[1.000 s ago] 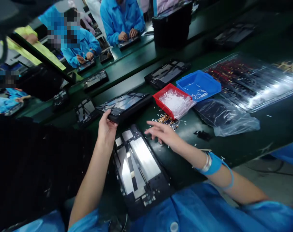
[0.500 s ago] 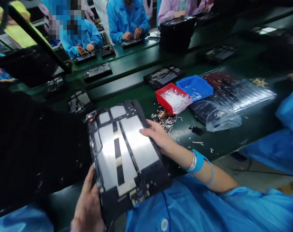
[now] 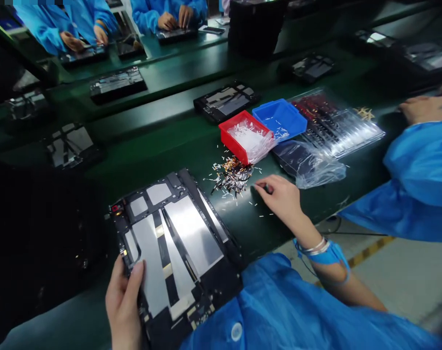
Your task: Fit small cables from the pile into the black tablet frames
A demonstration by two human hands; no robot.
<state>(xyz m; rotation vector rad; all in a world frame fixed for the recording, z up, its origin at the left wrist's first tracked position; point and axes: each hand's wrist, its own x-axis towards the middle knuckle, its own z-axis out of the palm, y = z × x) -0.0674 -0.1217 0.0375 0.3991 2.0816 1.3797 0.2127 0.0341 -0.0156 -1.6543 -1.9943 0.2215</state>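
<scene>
An opened tablet (image 3: 192, 228), its silver battery plates and dark flex strips showing, lies tilted at the front of the bench. My left hand (image 3: 125, 296) grips its left edge, thumb on top and fingers underneath. Along the right side, the edge of what looks like a second tablet (image 3: 215, 216) peeks out below it. My right hand (image 3: 281, 199) is off the tablet, low over the bench, with thumb and index finger pinched together. Something dark shows at the pinch, too small to name. Just left of those fingertips lies a pile of tiny white, black and gold parts (image 3: 233, 177).
Behind the pile stand a red bin (image 3: 230, 138) with a bag of white pieces and a blue bin (image 3: 297, 124). Clear bags (image 3: 323, 170) lie to the right. More opened tablets (image 3: 226, 101) sit farther back. A co-worker's sleeve (image 3: 417, 165) is at right; a black mass fills the left.
My right hand has let go of the tablet's right edge and moved right to the bench beside the small parts. The tablet sits lower, still in my left hand. The view has shifted.
</scene>
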